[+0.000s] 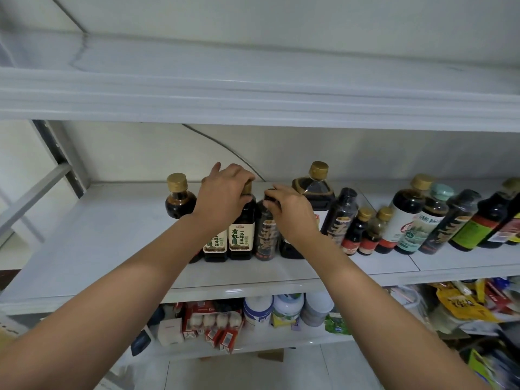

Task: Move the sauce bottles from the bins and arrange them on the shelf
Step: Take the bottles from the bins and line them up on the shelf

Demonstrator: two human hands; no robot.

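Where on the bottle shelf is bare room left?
Bare shelf left of the round bottle, plus a strip along the front edge. Crowded rightward from the gold-capped bottle in the left hand and black-capped bottle in the right hand.

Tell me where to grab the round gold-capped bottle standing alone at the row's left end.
Take the round gold-capped bottle by its neck under the cap, coming from the left: it stands upright with bare shelf on that side, while the left hand, gripping a labelled soy sauce bottle, crowds its right.

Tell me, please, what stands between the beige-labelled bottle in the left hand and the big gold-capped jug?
A dark black-capped bottle, its top gripped by the right hand, as the head view shows.
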